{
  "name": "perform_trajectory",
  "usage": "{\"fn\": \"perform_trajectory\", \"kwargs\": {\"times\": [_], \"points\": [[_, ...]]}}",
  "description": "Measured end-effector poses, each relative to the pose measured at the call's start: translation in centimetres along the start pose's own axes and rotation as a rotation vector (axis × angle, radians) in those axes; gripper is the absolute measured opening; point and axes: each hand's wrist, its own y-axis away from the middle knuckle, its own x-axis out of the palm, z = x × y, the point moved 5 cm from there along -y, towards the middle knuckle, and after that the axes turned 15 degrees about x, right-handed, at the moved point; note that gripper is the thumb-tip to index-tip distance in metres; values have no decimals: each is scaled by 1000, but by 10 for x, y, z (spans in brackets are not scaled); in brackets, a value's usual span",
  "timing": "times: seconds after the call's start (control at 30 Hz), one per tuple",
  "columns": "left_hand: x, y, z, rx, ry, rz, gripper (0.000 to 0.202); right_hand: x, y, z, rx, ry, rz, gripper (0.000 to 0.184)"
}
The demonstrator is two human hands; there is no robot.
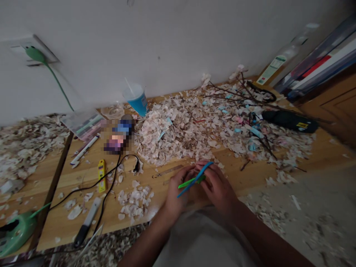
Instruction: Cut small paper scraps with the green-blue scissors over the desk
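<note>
While both hands meet near the front edge of the wooden counter (pixel 222 163), they hold two thin pieces crossed between them: a blue strip (pixel 207 167) running slantwise from lower left to upper right, and a shorter green strip (pixel 187 182) lying under it. The left hand (pixel 176 194) is closed, its fingers curled around the lower part of the blue strip, whose end sticks out past the knuckles. The right hand (pixel 219 189) is closed too, gripping where the two strips cross, so the far end of the green one is hidden beneath its fingers. Just beyond the hands spreads a big heap of pale scraps (pixel 180 129), reaching back to the wall, with dark twigs (pixel 239 92) lying across its right part. A smaller scatter of scraps (pixel 135 200) sits left of the left hand. Farther left a black cable (pixel 109 183) loops over the counter, passing beside a yellow utility knife (pixel 101 174). A blue cup (pixel 138 99) with a straw stands against the wall, and a black object with a yellow label (pixel 289 120) rests at the heap's right side.
</note>
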Motion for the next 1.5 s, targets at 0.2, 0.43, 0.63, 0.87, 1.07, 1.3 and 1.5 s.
{"fn": "perform_trajectory", "kwargs": {"times": [0.2, 0.43, 0.63, 0.87, 1.07, 1.3, 1.5], "points": [[5, 2, 7, -53, 175, 61, 39, -1, -2, -3, -32, 42, -58, 70], [3, 0, 16, -50, 68, 78, 23, 1, 11, -8, -196, 76, -88, 70], [3, -6, 16, -90, -75, 28, 23, 0, 13, -9, -213, 84, -126, 63], [6, -15, 23, -407, 351, -159, 31, -19, -2, -19, 217, -133, -228, 45], [2, -18, 25, -448, 469, -212, 43, -18, 13, -32, 514, -263, -38, 27], [14, -13, 24, -498, 457, -212, 35, 0, 7, -38, 636, -727, -93, 33], [15, -16, 18, -302, 222, -131, 33, 8, -4, -49, 663, -767, -119, 35]]}}
